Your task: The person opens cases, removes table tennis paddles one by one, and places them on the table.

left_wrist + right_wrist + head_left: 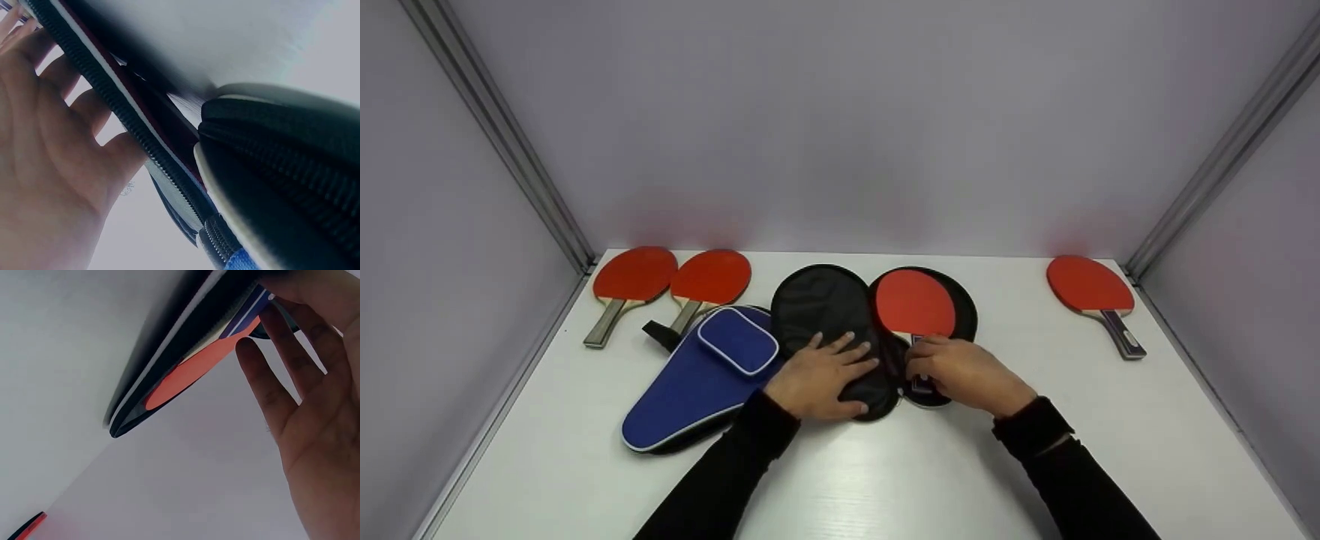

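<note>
An open black zip-up paddle case (819,296) lies with its two halves side by side. My left hand (819,381) rests spread on the left half, fingers straight. In the right half sits a red table tennis paddle (916,304), handle toward me. My right hand (964,373) holds that handle, its fingers bent down over it; the right wrist view shows the thumb at the blue-striped handle (246,315) and other fingers loosely extended. The zipper edge (107,93) of the case runs past my left fingers in the left wrist view.
A blue paddle case (690,382) with white piping lies left of my left hand, against the open case. Two red paddles (636,274) (712,276) lie behind it. Another red paddle (1087,285) is at the far right. Walls enclose the white table (1110,420) behind and at both sides.
</note>
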`<state>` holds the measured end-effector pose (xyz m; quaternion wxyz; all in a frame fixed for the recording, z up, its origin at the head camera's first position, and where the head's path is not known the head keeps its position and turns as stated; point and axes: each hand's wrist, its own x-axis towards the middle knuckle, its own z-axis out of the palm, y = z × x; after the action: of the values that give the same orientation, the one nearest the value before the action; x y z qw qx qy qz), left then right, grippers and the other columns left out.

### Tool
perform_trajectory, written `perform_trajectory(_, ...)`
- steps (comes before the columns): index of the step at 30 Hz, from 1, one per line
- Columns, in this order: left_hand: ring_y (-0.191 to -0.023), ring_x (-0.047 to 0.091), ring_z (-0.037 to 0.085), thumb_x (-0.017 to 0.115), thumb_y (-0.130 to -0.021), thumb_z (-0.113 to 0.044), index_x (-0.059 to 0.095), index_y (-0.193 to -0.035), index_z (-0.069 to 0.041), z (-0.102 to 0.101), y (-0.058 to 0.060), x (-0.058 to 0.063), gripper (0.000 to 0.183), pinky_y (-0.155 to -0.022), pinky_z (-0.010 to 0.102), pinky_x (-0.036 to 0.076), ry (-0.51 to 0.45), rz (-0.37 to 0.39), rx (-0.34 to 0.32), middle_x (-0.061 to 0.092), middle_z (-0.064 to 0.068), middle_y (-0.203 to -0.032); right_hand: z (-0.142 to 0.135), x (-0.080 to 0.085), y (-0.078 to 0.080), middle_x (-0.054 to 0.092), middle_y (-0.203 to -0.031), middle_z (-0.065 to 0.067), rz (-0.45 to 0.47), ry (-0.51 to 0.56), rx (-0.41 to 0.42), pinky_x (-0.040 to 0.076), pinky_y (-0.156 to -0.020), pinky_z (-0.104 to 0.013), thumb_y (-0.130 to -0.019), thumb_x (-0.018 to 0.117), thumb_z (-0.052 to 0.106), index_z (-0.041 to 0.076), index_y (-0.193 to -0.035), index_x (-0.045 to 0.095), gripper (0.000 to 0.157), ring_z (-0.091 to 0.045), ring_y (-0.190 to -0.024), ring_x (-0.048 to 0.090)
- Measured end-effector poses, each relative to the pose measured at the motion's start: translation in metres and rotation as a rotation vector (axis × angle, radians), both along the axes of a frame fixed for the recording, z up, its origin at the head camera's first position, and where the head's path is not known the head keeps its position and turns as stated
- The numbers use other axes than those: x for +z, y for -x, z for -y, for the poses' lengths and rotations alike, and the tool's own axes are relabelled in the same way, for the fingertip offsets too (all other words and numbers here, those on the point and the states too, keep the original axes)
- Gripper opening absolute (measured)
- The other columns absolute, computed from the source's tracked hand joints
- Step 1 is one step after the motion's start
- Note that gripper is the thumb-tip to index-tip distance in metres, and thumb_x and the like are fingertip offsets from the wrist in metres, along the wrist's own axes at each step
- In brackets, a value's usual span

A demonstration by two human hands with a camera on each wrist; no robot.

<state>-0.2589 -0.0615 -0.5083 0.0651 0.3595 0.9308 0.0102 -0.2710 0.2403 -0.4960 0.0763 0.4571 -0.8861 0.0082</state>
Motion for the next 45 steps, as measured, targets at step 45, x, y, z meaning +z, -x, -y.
perform_trajectory(45,-0.183,0.032,0.029,0.066,-0.113,-0.065,0.051,-0.18,-0.029,0.001,0.0,-0.001,0.077,-0.147,0.065,0.033,-0.005,-0.012,-0.006,0.041,-0.001,-0.192,-0.027,0.031,0.001,0.076,-0.153,-0.012,-0.211,0.24,-0.258,0.071,-0.107,-0.046,-0.106,0.076,-0.012,0.008,-0.138,0.069,0.038,-0.029,-0.141,0.077)
